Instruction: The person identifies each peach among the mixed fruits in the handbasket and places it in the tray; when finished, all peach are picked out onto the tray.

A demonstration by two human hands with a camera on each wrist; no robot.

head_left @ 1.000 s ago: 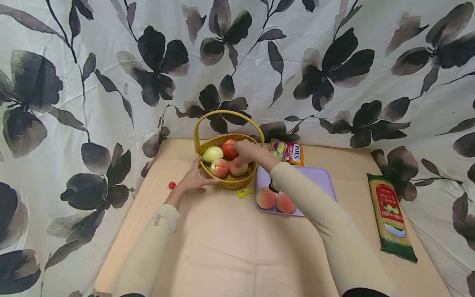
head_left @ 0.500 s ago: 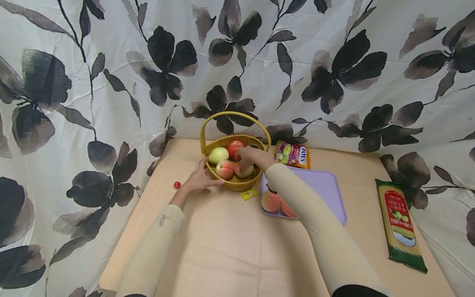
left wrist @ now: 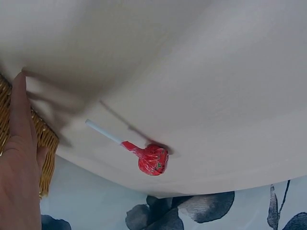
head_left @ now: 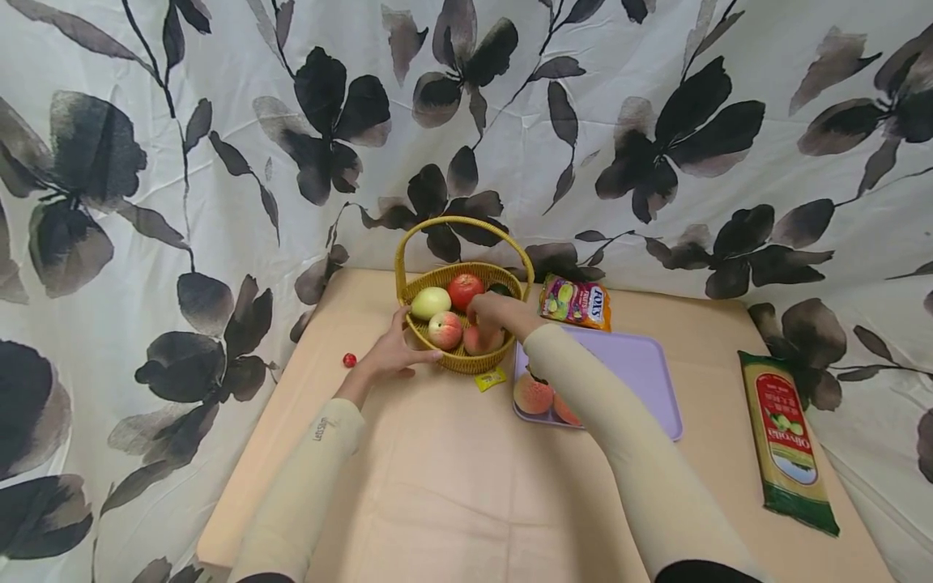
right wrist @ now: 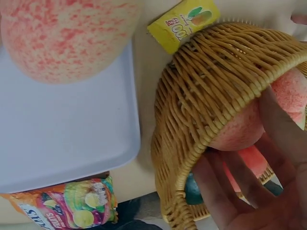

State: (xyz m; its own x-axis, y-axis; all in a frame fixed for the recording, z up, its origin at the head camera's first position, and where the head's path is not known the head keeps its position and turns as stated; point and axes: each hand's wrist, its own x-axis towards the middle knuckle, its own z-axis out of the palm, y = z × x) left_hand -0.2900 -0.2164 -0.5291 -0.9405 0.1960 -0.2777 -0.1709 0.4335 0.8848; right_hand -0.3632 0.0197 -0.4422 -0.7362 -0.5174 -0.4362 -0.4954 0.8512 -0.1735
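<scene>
Yellow wicker basket [head_left: 466,360]; pink-speckled peach [head_left: 482,340] and red, green fruit inside. Lilac tray [head_left: 641,368]. Red lollipop [left wrist: 152,159]. Green-and-red packet [head_left: 786,437] at table's right edge. White curtain [head_left: 219,121], black flower pattern.

- Both arms covered by long, close-fitting cream sleeves reaching to the wrists.
- Left sleeve [head_left: 306,478]: small dark lettering printed near the cuff; unreadable.
- Right sleeve [head_left: 619,437]: plain, no visible marking.
- Left hand [head_left: 389,356], right hand [head_left: 496,312]: bare, no gloves.
</scene>
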